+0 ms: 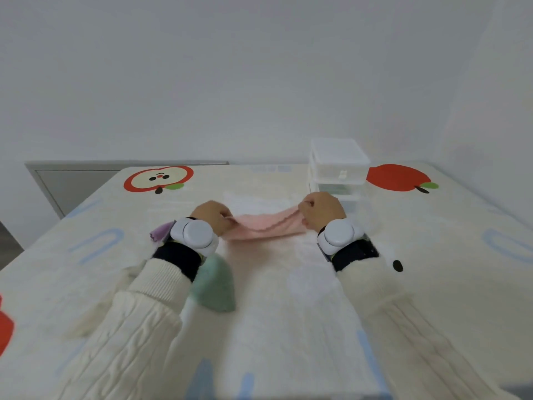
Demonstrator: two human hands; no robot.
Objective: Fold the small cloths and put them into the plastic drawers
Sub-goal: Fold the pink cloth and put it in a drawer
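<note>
1. Left hand (213, 216) and right hand (321, 210), fingers curled, each pinch one end of the pink cloth (265, 228), stretched over the bench (274, 313).
2. Plastic drawers (339, 166) stand just behind the right hand.

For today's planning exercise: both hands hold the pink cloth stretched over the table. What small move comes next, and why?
Probably bring the left hand across to the right hand, halving the pink cloth: each grips one end, and it hangs stretched between them.

text: none legible | tablecloth (288, 327): apple pictures only | plastic drawers (339, 168): no readable label
</note>
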